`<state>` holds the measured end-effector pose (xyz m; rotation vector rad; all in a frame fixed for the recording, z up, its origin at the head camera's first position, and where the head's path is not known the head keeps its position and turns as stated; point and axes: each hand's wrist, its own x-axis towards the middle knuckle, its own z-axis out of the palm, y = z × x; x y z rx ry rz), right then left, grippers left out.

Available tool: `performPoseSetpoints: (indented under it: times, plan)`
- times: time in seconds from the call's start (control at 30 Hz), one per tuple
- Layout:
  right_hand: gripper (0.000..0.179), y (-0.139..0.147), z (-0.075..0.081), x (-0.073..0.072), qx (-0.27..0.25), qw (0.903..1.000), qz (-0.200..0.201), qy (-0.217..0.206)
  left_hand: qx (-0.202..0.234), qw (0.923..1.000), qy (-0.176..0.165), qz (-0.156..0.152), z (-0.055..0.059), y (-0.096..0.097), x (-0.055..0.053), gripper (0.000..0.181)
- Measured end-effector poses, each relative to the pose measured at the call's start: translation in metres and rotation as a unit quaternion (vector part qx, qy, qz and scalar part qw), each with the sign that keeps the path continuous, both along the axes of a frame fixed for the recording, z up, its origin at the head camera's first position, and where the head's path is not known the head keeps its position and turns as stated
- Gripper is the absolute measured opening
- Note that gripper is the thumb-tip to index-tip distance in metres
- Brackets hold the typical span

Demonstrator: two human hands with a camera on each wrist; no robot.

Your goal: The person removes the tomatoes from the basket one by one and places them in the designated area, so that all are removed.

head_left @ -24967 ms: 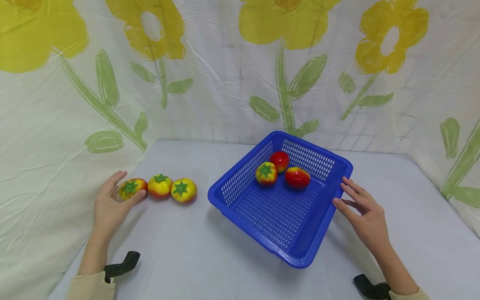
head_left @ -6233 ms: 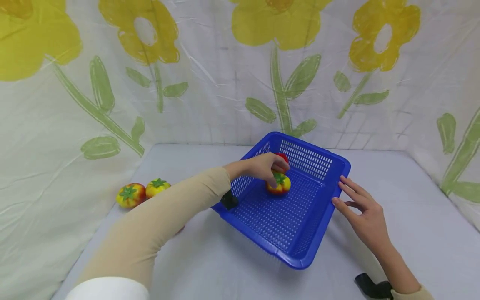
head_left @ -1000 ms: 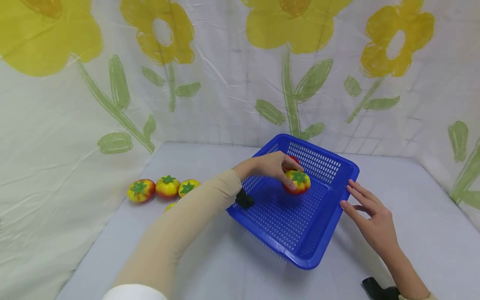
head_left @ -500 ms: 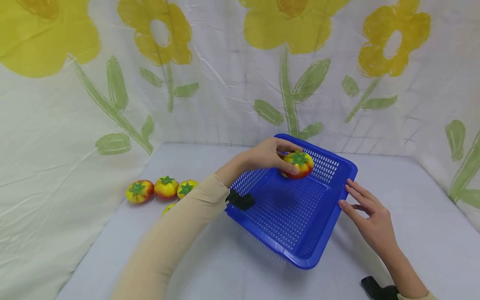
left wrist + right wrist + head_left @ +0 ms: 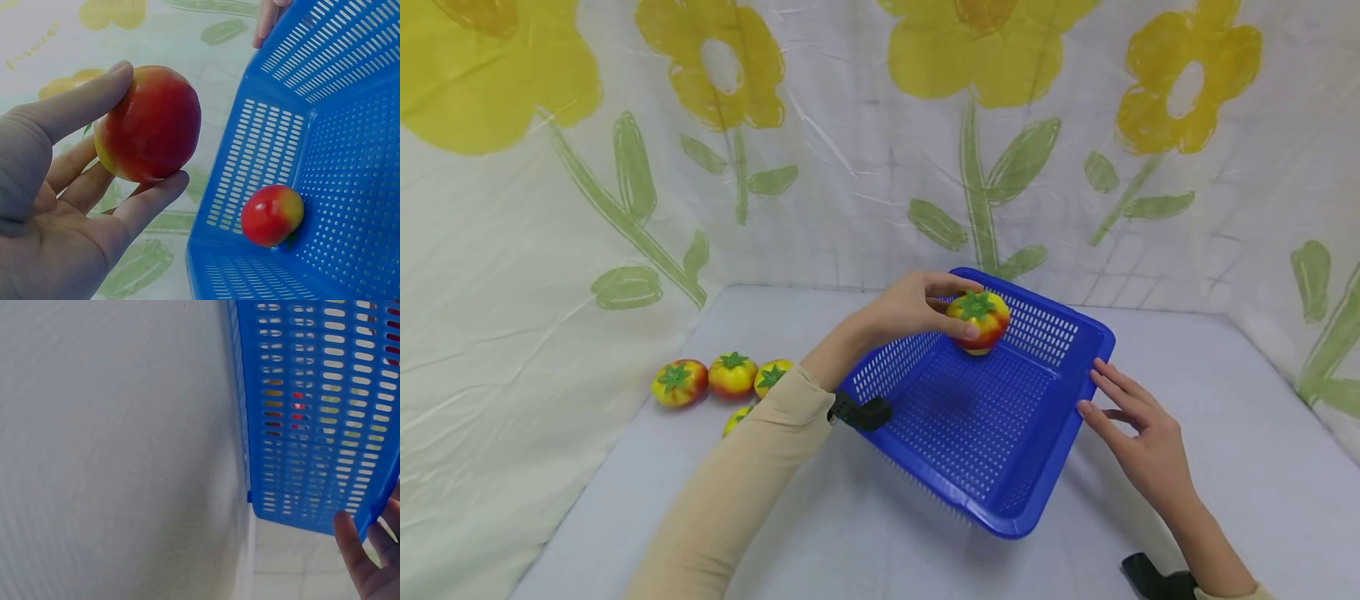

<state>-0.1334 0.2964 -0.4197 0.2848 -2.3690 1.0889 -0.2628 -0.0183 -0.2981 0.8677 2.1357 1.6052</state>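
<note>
My left hand [image 5: 910,308] grips a red and yellow toy tomato [image 5: 977,318] with a green leafy top, thumb on one side and fingers on the other. It is raised over the far left part of the blue plastic basket [image 5: 917,467]. Another toy tomato [image 5: 272,215] lies inside the basket by a corner, mostly covered by the held one in the head view. At the basket's right side, my right hand [image 5: 1150,442] holds the rim between thumb and fingers. In the right wrist view the thumb [image 5: 353,547] lies against the perforated outer wall.
Several toy tomatoes [image 5: 732,377] sit on the white table [image 5: 850,533] at the left, one [image 5: 737,419] partly hidden by my left sleeve. A white cloth [image 5: 842,200] painted with yellow flowers hangs behind the table.
Over the last second my left hand lifts the tomato from low in the basket and carries it left. Since 25 s ago, the basket has fewer tomatoes and the table more. Right hand stays put.
</note>
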Motion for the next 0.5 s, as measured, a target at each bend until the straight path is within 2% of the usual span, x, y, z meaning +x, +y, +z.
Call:
performPoseSetpoints:
  times: [0.33, 0.5]
  plan:
    - [0.057, 0.0, -0.001, 0.0, -0.001, 1.0, -0.001, 0.002, 0.018, 0.9997, 0.003, 0.018, -0.004, -0.019, 0.009, 0.054]
    - [0.056, -0.001, 0.001, 0.001, -0.002, 1.0, 0.0, 0.001, 0.025, 0.9991, 0.017, 0.028, -0.004, -0.027, 0.017, 0.055]
